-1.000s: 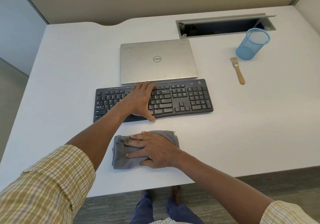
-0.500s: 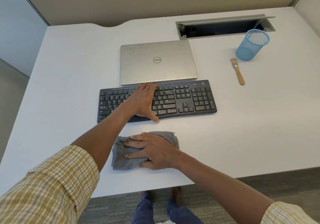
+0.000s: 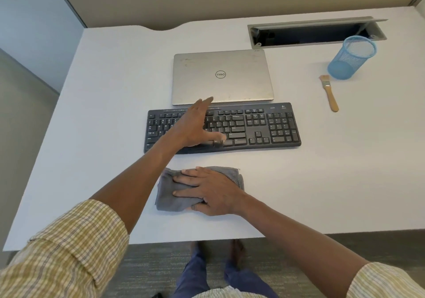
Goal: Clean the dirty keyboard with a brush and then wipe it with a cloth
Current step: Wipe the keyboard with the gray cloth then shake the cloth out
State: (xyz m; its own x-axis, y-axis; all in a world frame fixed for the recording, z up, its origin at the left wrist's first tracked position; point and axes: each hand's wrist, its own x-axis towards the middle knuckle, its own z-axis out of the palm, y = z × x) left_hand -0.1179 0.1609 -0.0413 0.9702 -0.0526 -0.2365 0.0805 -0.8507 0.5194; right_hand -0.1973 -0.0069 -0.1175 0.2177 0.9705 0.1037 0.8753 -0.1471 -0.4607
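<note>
Flat left hand (image 3: 195, 125) over black keyboard (image 3: 253, 127); right hand (image 3: 211, 190) grips soft grey cloth (image 3: 167, 196)

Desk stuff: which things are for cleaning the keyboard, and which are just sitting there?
For the job:
- keyboard, under the left hand
- grey cloth, under the right hand
- brush, lying untouched on the desk

Just lying about:
- closed laptop
- blue mesh cup
- open cable slot in the desk
</note>
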